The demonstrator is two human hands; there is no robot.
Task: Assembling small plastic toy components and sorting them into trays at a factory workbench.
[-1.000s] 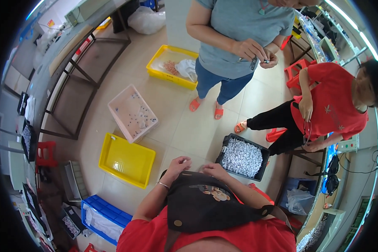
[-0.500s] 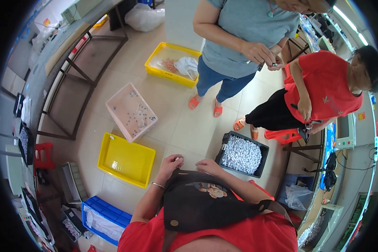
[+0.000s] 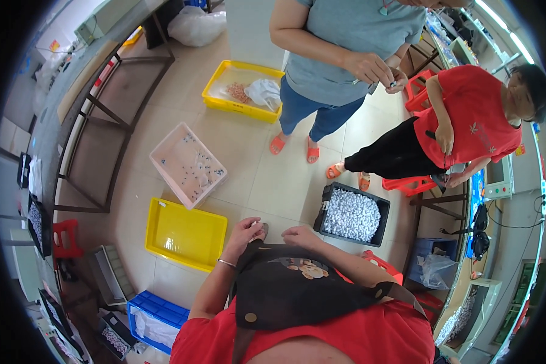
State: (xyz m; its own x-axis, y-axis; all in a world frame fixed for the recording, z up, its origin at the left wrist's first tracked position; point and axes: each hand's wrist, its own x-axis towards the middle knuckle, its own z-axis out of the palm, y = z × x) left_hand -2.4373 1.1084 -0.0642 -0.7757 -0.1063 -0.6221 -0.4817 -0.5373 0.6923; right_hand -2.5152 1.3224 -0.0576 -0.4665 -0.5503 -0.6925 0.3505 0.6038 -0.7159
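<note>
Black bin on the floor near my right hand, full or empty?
Not empty, not brimful: small white pieces spread across the black bin, leaving some inner wall bare. Depth: cannot tell.

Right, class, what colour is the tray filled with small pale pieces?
The tray is black; it shows best in the head view.

I'm in a factory workshop: a black bin [image 3: 383,217] heaped with small white parts [image 3: 352,213], long table [image 3: 53,112], push-button machine [image 3: 498,190] and co-workers [image 3: 346,64] around me.
</note>
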